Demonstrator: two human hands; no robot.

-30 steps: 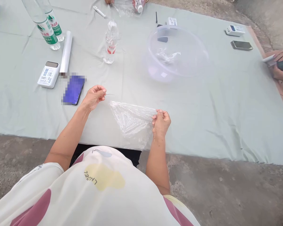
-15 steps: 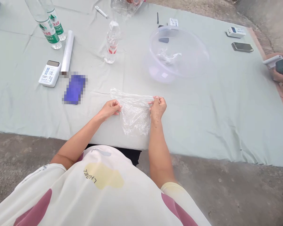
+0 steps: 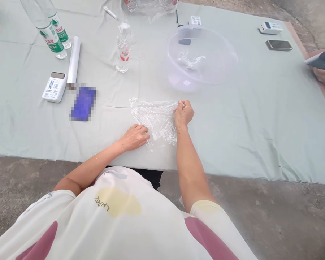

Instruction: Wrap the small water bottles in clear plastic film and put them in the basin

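A thin, crinkled clear plastic bag (image 3: 161,117) lies spread on the cloth-covered table before me. My right hand (image 3: 184,113) is closed, with its fingers pinching the bag's upper right corner. Lower down on the other side, my left hand (image 3: 136,137) rests palm down with its fingers apart, their tips touching the bag's left edge. The bag's upper left corner lies loose on the cloth. Beyond my right hand stands a wide translucent basin (image 3: 176,74) with crumpled clear plastic (image 3: 191,61) seen through it.
Left of the bag lie a blurred blue packet (image 3: 83,103), a white boxy device (image 3: 54,87) and a white roll (image 3: 74,59). Water bottles stand at the left (image 3: 52,41) and middle (image 3: 123,54). A phone (image 3: 278,45) lies far right. Other people's hands show at the top and right edges.
My left hand has let its pinch go and moved down and right, flattening out. My right hand has shifted slightly up and right with the bag's corner.
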